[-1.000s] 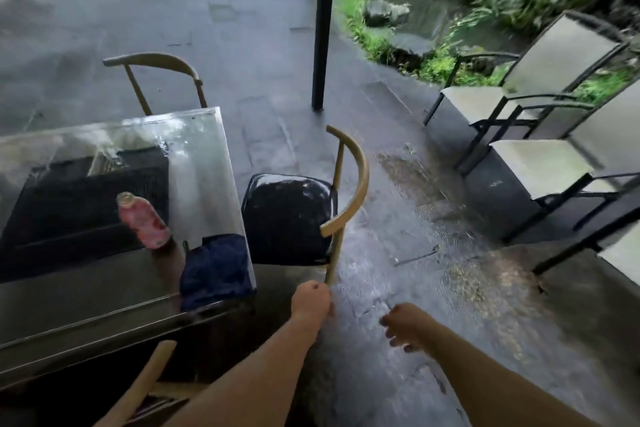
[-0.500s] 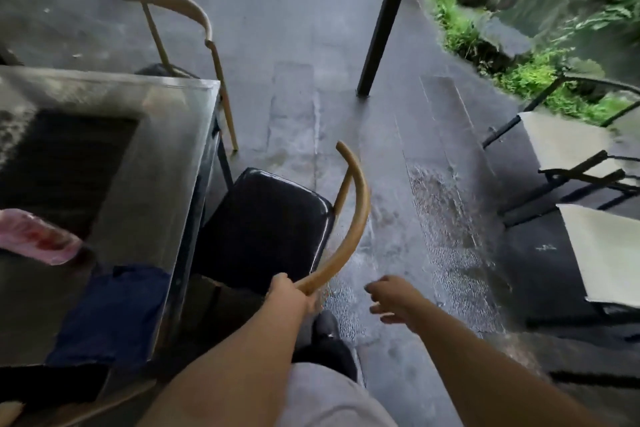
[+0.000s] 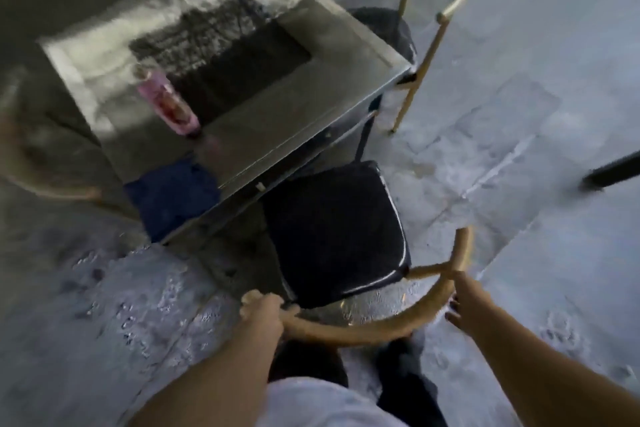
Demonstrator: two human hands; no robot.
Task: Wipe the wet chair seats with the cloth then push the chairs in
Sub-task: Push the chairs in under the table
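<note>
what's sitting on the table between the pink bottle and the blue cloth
Nothing: in the head view only bare, wet tabletop lies between the pink bottle and the blue cloth at the table's near corner.

Right hand [image 3: 462, 308] now touches chair backrest [image 3: 374, 331]; earlier hovering apart.

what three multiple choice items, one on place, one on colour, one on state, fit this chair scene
1. Where does the blue cloth lie?
A. on the table's near corner
B. on the chair seat
C. on the floor

2. What colour is the bottle?
A. green
B. pink
C. yellow

3. What is the left hand doing?
A. wiping the seat
B. hanging idle
C. gripping the chair's curved backrest

Answers: 1 A, the cloth rests on the table edge. 2 B, it stands pink on the table. 3 C, fingers curl round the backrest of the near chair.
</note>
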